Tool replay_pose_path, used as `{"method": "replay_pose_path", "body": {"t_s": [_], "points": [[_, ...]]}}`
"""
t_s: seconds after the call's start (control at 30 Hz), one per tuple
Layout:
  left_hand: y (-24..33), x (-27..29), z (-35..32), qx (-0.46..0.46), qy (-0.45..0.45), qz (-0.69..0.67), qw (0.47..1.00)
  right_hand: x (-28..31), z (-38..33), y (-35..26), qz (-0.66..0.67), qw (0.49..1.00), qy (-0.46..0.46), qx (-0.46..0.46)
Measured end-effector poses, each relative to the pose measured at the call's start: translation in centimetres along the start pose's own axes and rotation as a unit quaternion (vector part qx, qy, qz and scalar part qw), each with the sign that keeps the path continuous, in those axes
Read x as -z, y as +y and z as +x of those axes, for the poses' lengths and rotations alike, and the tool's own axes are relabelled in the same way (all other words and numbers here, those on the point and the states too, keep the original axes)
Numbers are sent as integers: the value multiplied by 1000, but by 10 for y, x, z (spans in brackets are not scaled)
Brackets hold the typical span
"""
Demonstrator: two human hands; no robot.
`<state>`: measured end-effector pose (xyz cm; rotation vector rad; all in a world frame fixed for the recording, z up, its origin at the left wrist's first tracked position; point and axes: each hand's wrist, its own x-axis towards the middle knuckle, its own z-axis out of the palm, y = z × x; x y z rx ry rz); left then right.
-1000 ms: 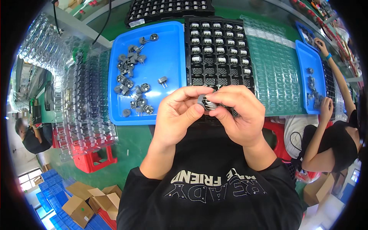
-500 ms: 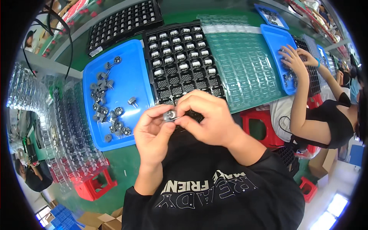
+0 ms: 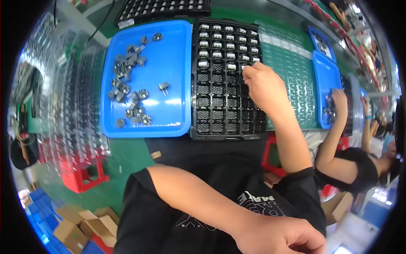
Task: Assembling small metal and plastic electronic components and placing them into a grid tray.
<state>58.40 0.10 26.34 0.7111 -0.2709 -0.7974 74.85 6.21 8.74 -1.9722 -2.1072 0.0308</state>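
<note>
My right hand (image 3: 266,86) reaches over the black compartment tray (image 3: 203,134), with its thumb and fingers pinched together. At the fingertips a small cylindrical part (image 3: 244,67) shows a little of its pale side; the fingers hide the rest. Similar parts with white faces (image 3: 217,44) sit in the far rows of this tray, while the near compartments hold none. My left forearm crosses in front of my body toward the lower right. The left hand (image 3: 279,235) is at the lower picture edge, its fingers bent and partly cut off, so what they hold cannot be seen.
Left of the black tray lies a blue tray (image 3: 169,51) of loose grey parts with metal pins (image 3: 127,67). Clear plastic trays (image 3: 292,80) lie to the right. Farther right, a person's hand (image 3: 339,101) works at another blue tray (image 3: 322,84). A red stool (image 3: 86,178) stands at left.
My hands, together on a small grey part before, are now apart. The right moved up over the black tray; the left swung down to the lower right. The whole view has shifted.
</note>
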Motion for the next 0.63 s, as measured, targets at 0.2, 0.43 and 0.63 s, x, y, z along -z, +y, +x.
{"method": "replay_pose_path", "body": {"t_s": [0.2,0.43,0.63], "points": [[-102,32,57,-313,-227,-170,907,4,-13,-10,97,994,50,8],[-42,26,13,-196,-65,4,979,32,-98,-4,225,969,81,-67],[-89,75,-4,-306,-26,140,941,29,-165,33,28,978,64,-198]]}}
